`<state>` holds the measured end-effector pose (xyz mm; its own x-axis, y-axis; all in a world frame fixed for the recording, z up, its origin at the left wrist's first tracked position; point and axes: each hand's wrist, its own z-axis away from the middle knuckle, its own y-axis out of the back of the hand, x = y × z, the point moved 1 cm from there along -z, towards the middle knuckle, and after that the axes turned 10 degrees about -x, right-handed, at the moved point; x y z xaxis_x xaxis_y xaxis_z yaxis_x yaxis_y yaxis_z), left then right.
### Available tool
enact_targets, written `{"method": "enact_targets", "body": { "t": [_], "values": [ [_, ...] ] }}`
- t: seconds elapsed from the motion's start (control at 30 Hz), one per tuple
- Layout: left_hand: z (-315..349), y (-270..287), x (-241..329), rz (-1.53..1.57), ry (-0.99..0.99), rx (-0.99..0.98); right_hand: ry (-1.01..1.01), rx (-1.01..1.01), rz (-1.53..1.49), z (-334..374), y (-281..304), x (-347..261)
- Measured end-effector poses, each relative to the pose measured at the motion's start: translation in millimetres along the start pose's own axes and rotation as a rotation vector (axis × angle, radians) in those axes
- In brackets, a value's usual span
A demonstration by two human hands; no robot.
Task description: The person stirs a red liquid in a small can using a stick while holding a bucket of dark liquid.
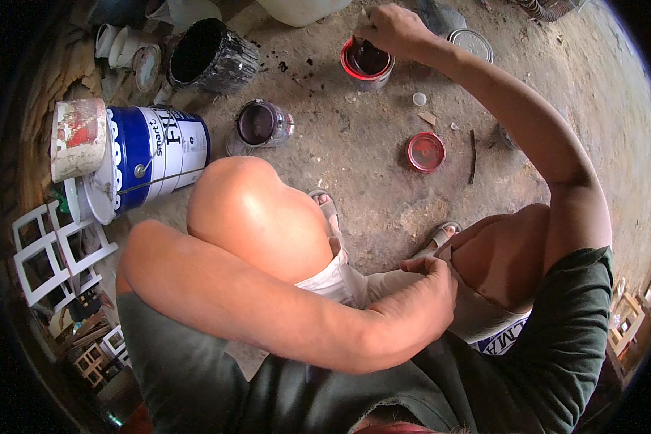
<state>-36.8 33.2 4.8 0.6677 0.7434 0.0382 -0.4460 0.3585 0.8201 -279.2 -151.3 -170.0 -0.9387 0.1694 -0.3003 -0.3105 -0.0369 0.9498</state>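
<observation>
My right hand (394, 32) reaches out over a red-rimmed can (369, 78) with dark liquid in it. Its fingers are closed round a thin, greyish tool at the can's rim; the kind is not plain. Across my lap, my left hand (427, 293) rests by the right knee with curled fingers, and whatever they may hold is hidden. A red-edged round lid (426, 152) lies on the floor between me and that can. Left of it stands another can (260, 123), with dark paint inside.
At the left lies a blue and white pail (163, 155), with a black-stained bucket (213, 58) behind it. White frames (43, 253) are stacked lower left. A metal-rimmed round tin (471, 45) sits under my right forearm. A thin dark stick (473, 157) lies on the floor.
</observation>
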Motion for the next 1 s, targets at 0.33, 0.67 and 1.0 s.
{"method": "enact_targets", "body": {
  "t": [0.33,0.67,1.0],
  "values": [
    [2.3,7.7,-4.3,0.028,-0.039,-0.034,0.342,-0.001,0.366,-3.4,-20.6,16.4],
    [-7.9,-5.1,0.5,0.047,0.022,0.058,0.068,0.107,-0.232,-14.3,-16.9,26.0],
    [-8.2,0.1,0.0,0.083,0.005,0.007,0.127,-0.077,0.151,-4.8,-0.7,13.9]
  ]
}}
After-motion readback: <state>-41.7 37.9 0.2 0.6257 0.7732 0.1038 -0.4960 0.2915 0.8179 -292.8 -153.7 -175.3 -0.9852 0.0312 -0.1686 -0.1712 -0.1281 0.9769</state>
